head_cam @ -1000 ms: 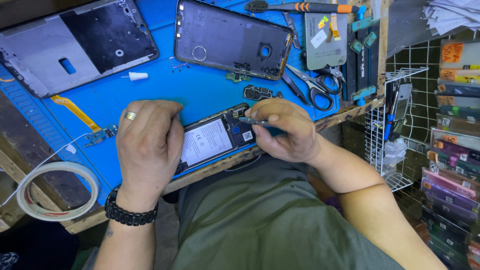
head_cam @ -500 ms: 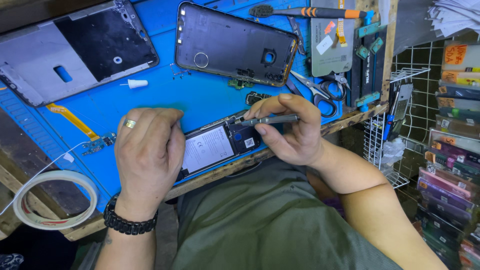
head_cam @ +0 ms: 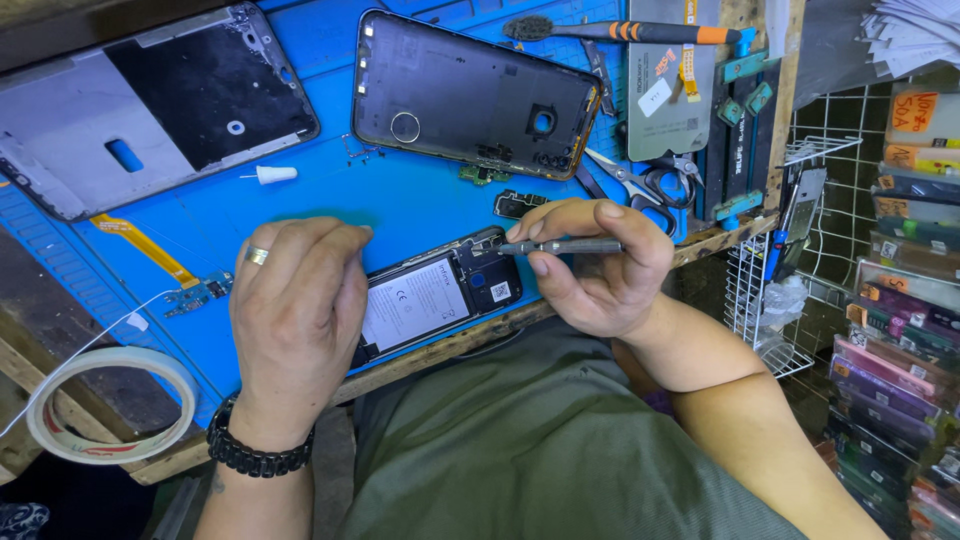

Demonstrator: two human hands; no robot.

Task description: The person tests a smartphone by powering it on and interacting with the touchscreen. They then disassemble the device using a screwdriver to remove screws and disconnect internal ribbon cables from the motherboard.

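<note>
An opened phone (head_cam: 430, 298) lies on the blue work mat (head_cam: 400, 205) near the bench's front edge, its white-labelled battery and black circuit board showing. My left hand (head_cam: 295, 310), with a ring and a black wristband, rests curled on the phone's left end and holds it down. My right hand (head_cam: 600, 265) grips a thin grey metal screwdriver (head_cam: 560, 246) almost level, its tip pointing left just above the phone's right end.
A black phone back cover (head_cam: 470, 95) and a grey phone frame (head_cam: 140, 105) lie further back. Scissors (head_cam: 630, 180), a brush (head_cam: 610, 32), a yellow flex cable (head_cam: 145, 250), a small white cap (head_cam: 272, 174) and a tape roll (head_cam: 105, 405) surround them. A wire rack (head_cam: 780, 260) hangs at right.
My right hand has lifted off the phone and turned the screwdriver from pointing down at the board to nearly level. My left hand has stayed on the phone.
</note>
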